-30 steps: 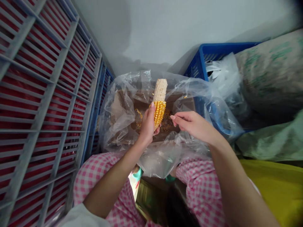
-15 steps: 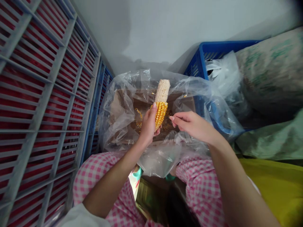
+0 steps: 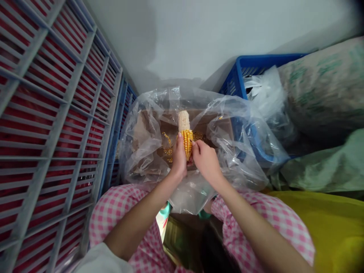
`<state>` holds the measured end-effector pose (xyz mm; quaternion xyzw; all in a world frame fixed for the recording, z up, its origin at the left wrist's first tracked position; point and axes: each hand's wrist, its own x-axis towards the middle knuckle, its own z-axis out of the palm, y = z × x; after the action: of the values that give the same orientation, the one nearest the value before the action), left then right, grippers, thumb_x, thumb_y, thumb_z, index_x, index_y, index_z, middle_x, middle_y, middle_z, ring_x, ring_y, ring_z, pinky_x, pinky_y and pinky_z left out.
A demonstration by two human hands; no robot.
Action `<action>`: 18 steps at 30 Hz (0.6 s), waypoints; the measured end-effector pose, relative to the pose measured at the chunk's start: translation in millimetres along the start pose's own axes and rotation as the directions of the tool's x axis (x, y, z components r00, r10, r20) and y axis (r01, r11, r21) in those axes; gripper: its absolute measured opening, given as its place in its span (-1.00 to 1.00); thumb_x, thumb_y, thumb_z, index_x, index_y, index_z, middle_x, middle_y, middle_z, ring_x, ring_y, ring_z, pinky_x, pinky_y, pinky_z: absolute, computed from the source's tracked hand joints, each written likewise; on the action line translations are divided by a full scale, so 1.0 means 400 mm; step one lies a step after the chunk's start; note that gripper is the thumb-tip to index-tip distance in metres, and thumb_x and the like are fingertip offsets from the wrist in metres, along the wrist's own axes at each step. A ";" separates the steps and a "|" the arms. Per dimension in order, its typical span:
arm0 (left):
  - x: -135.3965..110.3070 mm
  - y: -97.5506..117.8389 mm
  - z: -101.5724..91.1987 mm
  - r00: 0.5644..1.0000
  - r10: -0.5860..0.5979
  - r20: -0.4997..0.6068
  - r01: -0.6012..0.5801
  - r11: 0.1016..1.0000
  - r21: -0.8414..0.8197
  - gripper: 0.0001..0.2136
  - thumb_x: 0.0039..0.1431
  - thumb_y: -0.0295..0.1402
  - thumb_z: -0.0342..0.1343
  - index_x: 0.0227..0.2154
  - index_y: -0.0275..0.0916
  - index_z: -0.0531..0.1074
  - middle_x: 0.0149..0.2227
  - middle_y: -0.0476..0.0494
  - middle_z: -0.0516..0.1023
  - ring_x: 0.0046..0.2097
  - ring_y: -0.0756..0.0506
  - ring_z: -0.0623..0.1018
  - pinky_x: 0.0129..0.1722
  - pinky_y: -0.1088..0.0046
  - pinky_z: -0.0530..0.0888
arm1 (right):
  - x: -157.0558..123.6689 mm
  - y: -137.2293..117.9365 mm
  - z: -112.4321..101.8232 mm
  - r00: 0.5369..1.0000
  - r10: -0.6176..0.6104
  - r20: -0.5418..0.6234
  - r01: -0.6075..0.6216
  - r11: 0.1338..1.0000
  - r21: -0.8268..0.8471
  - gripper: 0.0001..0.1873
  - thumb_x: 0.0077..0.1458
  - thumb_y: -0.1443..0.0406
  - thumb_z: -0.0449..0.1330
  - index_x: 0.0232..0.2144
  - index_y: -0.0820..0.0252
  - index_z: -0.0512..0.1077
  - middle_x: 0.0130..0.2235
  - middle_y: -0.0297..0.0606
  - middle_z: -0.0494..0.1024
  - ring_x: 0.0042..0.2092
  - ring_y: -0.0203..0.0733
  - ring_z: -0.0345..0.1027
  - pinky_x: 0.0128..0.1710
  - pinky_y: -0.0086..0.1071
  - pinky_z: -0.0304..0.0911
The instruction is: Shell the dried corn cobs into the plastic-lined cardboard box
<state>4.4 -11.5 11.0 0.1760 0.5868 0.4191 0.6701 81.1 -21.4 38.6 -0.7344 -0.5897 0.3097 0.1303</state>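
Observation:
My left hand [image 3: 179, 157] is wrapped round the lower end of a corn cob [image 3: 185, 132]. The cob stands upright; its top half is stripped bare and pale, and yellow kernels remain on the lower half. My right hand [image 3: 205, 159] has its fingers closed against the kernels on the cob's right side. Both hands are above a cardboard box lined with a clear plastic bag [image 3: 148, 129], where loose yellow kernels [image 3: 167, 146] lie at the bottom. My knees in pink checked trousers [image 3: 119, 204] flank the box.
Stacked grey and red slatted crates [image 3: 51, 113] rise at the left. At the right stands a blue crate [image 3: 247, 72] holding clear plastic, beside a large woven sack [image 3: 324, 87]. A green sack [image 3: 321, 167] and a yellow surface [image 3: 332, 223] lie lower right. A white wall is behind.
My right hand has moved left from open air onto the cob's kernels. The cob has sunk a little lower and stands straighter.

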 end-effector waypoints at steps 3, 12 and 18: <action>0.002 0.002 -0.003 0.994 -0.090 0.059 0.096 0.989 -0.114 -0.47 0.00 0.20 -0.18 -0.41 -0.23 0.29 -0.65 0.06 0.28 -0.72 0.11 0.22 -0.77 0.59 0.03 | 0.003 -0.003 -0.001 0.999 0.002 -0.047 -0.003 0.999 -0.032 -0.65 0.23 0.23 -0.19 -0.35 0.20 0.36 -0.42 -0.15 0.50 -0.43 -0.20 0.31 -0.45 -0.42 -0.08; 0.004 0.060 -0.004 0.998 -0.050 0.034 0.051 0.998 -0.021 -0.48 -0.01 0.20 -0.16 -0.43 -0.23 0.28 -0.67 0.07 0.25 -0.75 0.12 0.18 -0.78 0.61 -0.02 | 0.031 0.025 -0.089 0.976 -0.182 0.118 0.181 0.983 0.020 -0.67 0.16 0.20 -0.10 -0.55 0.15 0.33 -0.57 -0.31 0.38 -0.52 -0.28 0.17 -0.50 -0.44 -0.09; 0.003 0.050 0.000 0.998 0.058 -0.015 -0.056 0.994 0.095 -0.50 -0.01 0.19 -0.14 -0.36 -0.20 0.26 -0.64 0.08 0.26 -0.74 0.11 0.21 -0.77 0.60 0.03 | 0.024 0.019 -0.113 0.964 -0.214 0.160 0.204 0.976 0.076 -0.68 0.14 0.22 -0.07 -0.59 0.16 0.29 -0.59 -0.35 0.33 -0.54 -0.31 0.11 -0.50 -0.45 -0.11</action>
<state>-2.8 1.0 24.8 0.2205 0.6067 0.4114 0.6434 115.6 -6.4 66.6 -0.6354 -0.6633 0.3719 0.1340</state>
